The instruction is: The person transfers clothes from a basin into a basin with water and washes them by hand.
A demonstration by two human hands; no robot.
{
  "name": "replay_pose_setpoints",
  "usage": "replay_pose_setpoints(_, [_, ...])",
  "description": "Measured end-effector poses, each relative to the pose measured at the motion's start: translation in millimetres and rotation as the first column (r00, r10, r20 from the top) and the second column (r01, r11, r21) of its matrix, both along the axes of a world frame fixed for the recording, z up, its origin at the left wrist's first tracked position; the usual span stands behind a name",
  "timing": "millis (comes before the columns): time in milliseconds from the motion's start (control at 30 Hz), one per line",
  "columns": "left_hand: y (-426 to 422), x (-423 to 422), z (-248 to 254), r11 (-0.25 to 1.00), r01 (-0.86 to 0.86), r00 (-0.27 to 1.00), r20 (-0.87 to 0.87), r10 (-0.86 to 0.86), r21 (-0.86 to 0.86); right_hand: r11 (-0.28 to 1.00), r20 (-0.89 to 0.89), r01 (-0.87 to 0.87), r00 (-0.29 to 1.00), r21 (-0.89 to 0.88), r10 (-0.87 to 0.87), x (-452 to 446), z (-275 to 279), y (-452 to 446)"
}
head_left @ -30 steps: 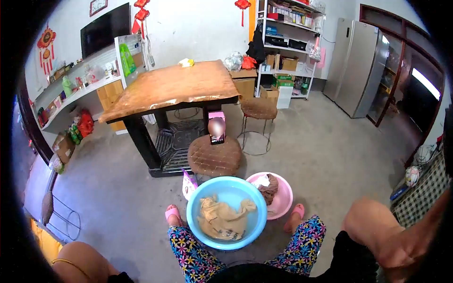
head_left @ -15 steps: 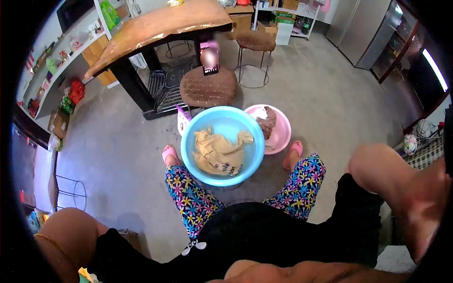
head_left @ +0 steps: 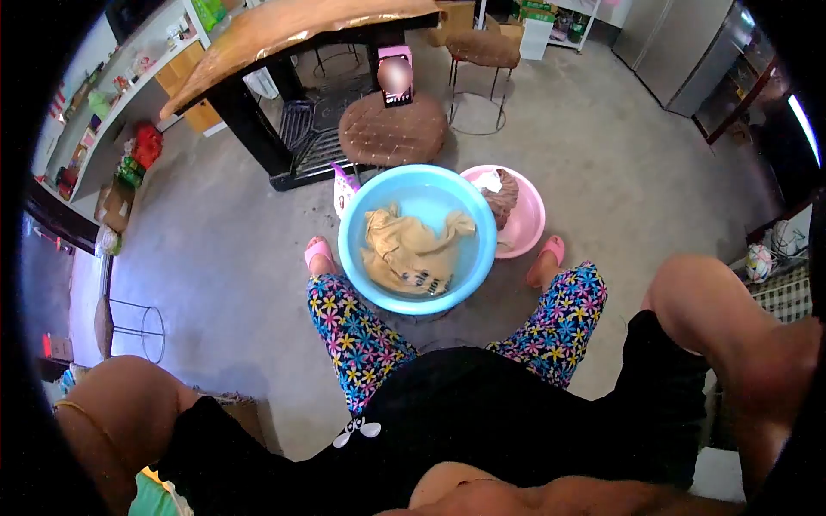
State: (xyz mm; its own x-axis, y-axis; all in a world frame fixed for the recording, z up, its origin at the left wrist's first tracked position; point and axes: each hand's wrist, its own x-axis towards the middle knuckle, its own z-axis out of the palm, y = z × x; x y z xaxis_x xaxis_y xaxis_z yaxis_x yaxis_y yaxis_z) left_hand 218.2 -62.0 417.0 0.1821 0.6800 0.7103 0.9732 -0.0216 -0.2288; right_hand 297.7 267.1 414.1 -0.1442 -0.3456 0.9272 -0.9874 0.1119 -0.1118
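Neither of my hands shows; both arms are bent up at the sides toward the camera, and the hands lie beyond the picture's edge. A thin yellow band (head_left: pixel 96 427) circles my left arm. Between my feet stands a light blue basin (head_left: pixel 353 279) with water in it. A tan cloth garment (head_left: pixel 417 249) with dark lettering near its lower edge lies soaking there, partly bunched. Beside it on the right is a smaller pink basin (head_left: pixel 532 225), holding a crumpled brown cloth (head_left: pixel 502 202) and a small white piece.
A padded brown stool (head_left: pixel 391 129) stands just beyond the basins, with a phone-like device (head_left: pixel 397 76) upright on it. Behind are a covered table (head_left: pixel 284 43) and another stool (head_left: pixel 483 50). A purple-and-white bag (head_left: pixel 344 191) touches the blue basin's left side.
The view has tilted, so the basins and stools sit higher and slightly farther right in the picture. The cloths look unmoved, and both arms remain raised.
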Motion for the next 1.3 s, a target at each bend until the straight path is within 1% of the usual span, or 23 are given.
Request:
replay_pose_setpoints(133, [-10,-5,-6,0.997,-0.001,0.999,0.039,-0.002,0.072,0.997,0.041,-0.039,0.998,-0.063,0.042,-19,-9,-6])
replay_pose_setpoints(233, [-23,-16,-13,0.977,-0.018,0.991,0.136,-0.012,0.213,0.99,0.12,-0.059,0.99,-0.131,0.075,-44,-23,-14])
replay_pose_setpoints(367, [-26,-45,-56,0.888,-0.155,0.901,0.431,-0.052,0.432,0.965,0.37,-0.006,0.923,-0.262,0.107,-100,-74,-34])
replay_pose_setpoints(433, [-15,-69,-104,0.82,-0.297,0.718,0.681,-0.146,0.489,0.964,0.623,0.084,0.776,-0.252,0.096,-144,-128,-51])
replay_pose_setpoints(467, [-4,-80,-135,0.8,-0.376,0.575,0.795,-0.194,0.468,0.971,0.773,0.127,0.63,-0.203,0.08,-161,-164,-61])
replay_pose_setpoints(500, [5,-90,-171,0.778,-0.463,0.351,0.894,-0.278,0.424,0.98,0.861,0.197,0.503,-0.027,-0.077,-183,-207,-71])
replay_pose_setpoints(533, [12,-103,-212,0.747,-0.584,0.172,0.948,-0.267,0.317,0.972,0.704,0.181,0.67,0.151,-0.234,-214,-270,-75])
replay_pose_setpoints(567, [25,-107,-248,0.696,-0.656,-0.035,0.91,-0.413,0.291,0.937,0.677,0.195,0.65,0.291,-0.346,-229,-320,-84])
replay_pose_setpoints(600, [20,-125,-315,0.753,-0.605,-0.198,0.867,-0.456,0.258,0.859,0.673,0.229,0.542,0.458,-0.504,-233,-355,-98])
replay_pose_setpoints(633, [40,-113,-321,0.664,-0.74,-0.363,0.764,-0.534,0.112,0.753,0.632,0.241,0.423,0.612,-0.65,-231,-384,-112])
replay_pose_setpoints(667, [56,-103,-321,0.652,-0.738,-0.472,0.559,-0.682,0.173,0.704,0.6,0.209,0.396,0.679,-0.695,-228,-411,-122])
replay_pose_setpoints(700, [61,-106,-345,0.689,-0.683,-0.519,0.503,-0.691,0.243,0.648,0.557,0.178,0.376,0.74,-0.74,-228,-430,-129])
replay_pose_setpoints(733, [63,-116,-401,0.649,-0.741,-0.525,0.454,-0.72,0.171,0.591,0.488,0.189,0.4,0.784,-0.776,-226,-441,-137])
replay_pose_setpoints(767, [74,-112,-412,0.574,-0.809,-0.471,0.448,-0.76,0.124,0.53,0.416,0.203,0.42,0.823,-0.806,-223,-452,-143])
replay_pose_setpoints(800, [75,-111,-420,0.609,-0.786,-0.487,0.496,-0.719,0.112,0.519,0.41,0.173,0.43,0.837,-0.804,-225,-465,-148])
replay_pose_setpoints(867, [83,-112,-408,0.556,-0.819,-0.427,0.498,-0.755,0.14,0.517,0.419,0.13,0.436,0.846,-0.796,-225,-476,-153])
replay_pose_setpoints(933, [79,-122,-459,0.564,-0.815,-0.458,0.449,-0.767,0.133,0.457,0.379,0.107,0.412,0.883,-0.829,-228,-470,-151])
replay_pose_setpoints(1000, [82,-130,-474,0.551,-0.827,-0.467,0.41,-0.783,0.11,0.437,0.373,0.099,0.377,0.894,-0.848,-228,-472,-149])
replay_pose_setpoints(1067, [92,-136,-461,0.515,-0.854,-0.45,0.389,-0.804,0.076,0.461,0.401,0.115,0.338,0.88,-0.851,-235,-488,-147])
replay_pose_setpoints(1100, [92,-139,-471,0.557,-0.83,-0.489,0.448,-0.748,0.023,0.44,0.361,0.175,0.353,0.881,-0.863,-237,-497,-146])
replay_pose_setpoints(1200, [93,-144,-485,0.596,-0.792,-0.511,0.389,-0.766,0.134,0.211,0.169,0.099,0.321,0.973,-0.932,-249,-510,-140])
replay_pose_setpoints(1233, [95,-145,-485,0.584,-0.808,-0.526,0.353,-0.774,0.075,0.207,0.157,0.124,0.327,0.97,-0.932,-252,-510,-137])
replay_pose_setpoints(1300, [96,-143,-470,0.572,-0.817,-0.507,0.379,-0.774,0.076,0.202,0.133,0.175,0.339,0.964,-0.931,-256,-505,-135])
